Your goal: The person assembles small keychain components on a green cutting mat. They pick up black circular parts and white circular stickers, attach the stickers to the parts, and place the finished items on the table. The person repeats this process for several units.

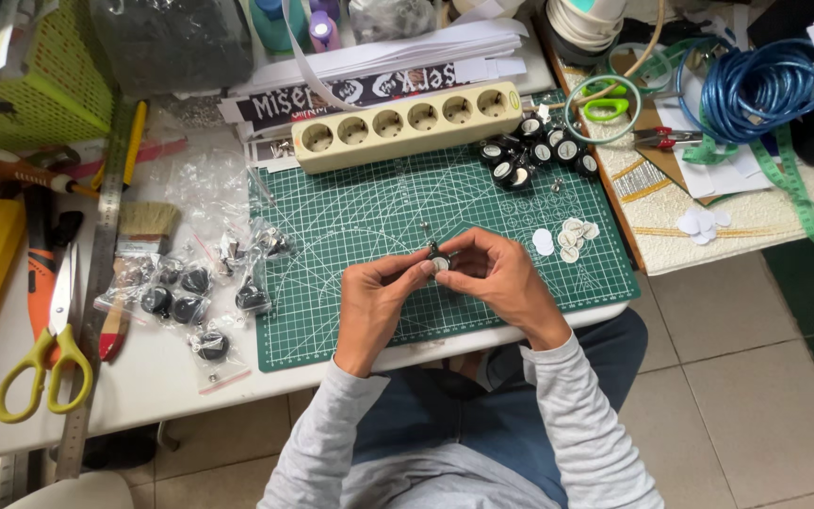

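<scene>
A white bench (171,377) carries a green gridded cutting mat (379,226). On the mat lie a cream five-socket power strip (407,125), a cluster of small black-and-white round parts (534,155) and white paper discs (567,236). Left of it: yellow-handled scissors (44,363), a long steel ruler (96,283), a wooden flat paintbrush (138,245), clear bags of black knobs (186,302).

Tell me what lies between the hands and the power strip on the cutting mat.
In the head view, only bare green cutting mat lies between the hands' small dark part and the beige power strip, apart from one tiny metal piece.
</scene>
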